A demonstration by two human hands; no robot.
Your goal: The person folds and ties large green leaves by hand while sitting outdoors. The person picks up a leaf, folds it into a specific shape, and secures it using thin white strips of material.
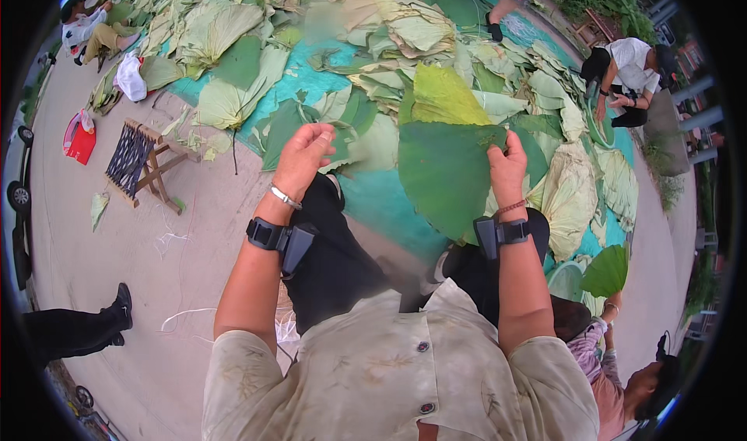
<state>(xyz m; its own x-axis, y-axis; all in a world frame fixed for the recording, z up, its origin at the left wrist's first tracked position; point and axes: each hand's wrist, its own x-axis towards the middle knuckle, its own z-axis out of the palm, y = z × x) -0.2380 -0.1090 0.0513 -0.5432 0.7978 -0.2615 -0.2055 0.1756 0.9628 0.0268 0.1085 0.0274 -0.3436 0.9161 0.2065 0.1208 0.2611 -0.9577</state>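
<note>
My right hand pinches the edge of a large green lotus leaf between thumb and fingers. The leaf hangs in front of my right knee, its broad face towards me. A yellow-green leaf part rises above its upper edge; whether it belongs to the same leaf I cannot tell. To the left, my left hand is raised with loosely curled fingers and nothing visible in it. Behind that hand, green and pale lotus leaves lie on a teal ground sheet. Both wrists carry black strapped devices.
A broad heap of drying lotus leaves spreads ahead. At left stand a folding stool and a red bag. Other people sit at far left, right and lower right. A standing person's leg enters at left.
</note>
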